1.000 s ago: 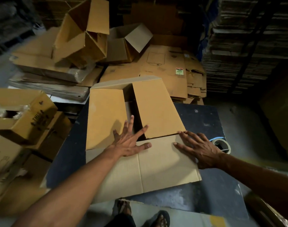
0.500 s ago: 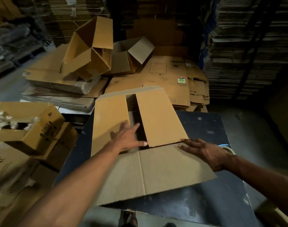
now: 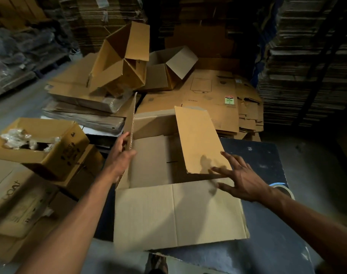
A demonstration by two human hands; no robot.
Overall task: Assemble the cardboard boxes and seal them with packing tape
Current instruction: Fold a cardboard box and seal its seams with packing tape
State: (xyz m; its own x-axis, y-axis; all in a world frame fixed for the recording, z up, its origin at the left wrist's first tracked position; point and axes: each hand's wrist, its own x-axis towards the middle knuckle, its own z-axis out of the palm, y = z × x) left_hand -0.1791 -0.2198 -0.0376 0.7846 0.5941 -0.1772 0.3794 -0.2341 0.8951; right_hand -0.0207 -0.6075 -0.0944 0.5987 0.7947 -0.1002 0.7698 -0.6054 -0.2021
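We see the cardboard box (image 3: 168, 175) lying open on the dark tabletop (image 3: 267, 159), its near flap (image 3: 178, 214) spread flat toward us. Our left hand (image 3: 121, 155) grasps the left flap (image 3: 132, 119), which stands upright on edge. Our right hand (image 3: 241, 180) is released, fingers spread, touching the near end of the right flap (image 3: 198, 139). A packing tape roll (image 3: 283, 188) sits just right of that wrist, partly hidden

A brown cardboard box (image 3: 168, 210) lies open-topped on the dark table (image 3: 267, 244), left flap upright, right flap lowered; probably a tape roll (image 3: 285, 189) sits right of it.
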